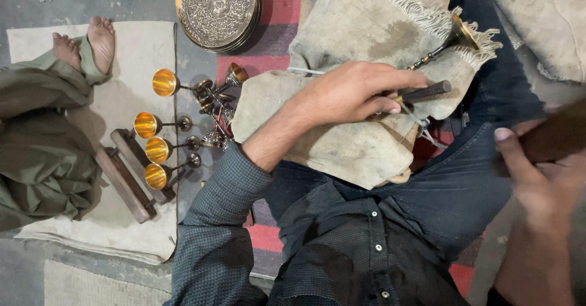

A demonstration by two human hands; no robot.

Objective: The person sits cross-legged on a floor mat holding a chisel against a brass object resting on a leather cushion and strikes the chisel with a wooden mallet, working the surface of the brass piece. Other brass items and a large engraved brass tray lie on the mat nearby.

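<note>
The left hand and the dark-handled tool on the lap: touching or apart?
Touching. The head view shows the left hand with fingers wrapped around the tool, its dark handle sticking out past the fingertips.

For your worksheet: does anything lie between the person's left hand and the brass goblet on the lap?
Yes. The left hand holds a dark-handled tool on a grey cloth. That cloth's fringed fold covers most of the goblet, leaving only its stem and base showing.

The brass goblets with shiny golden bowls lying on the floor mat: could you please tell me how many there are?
4 lie in a column on the mat: top goblet, second goblet, third goblet and bottom goblet. More may be hidden in the tangled metal pile beside them.
</note>
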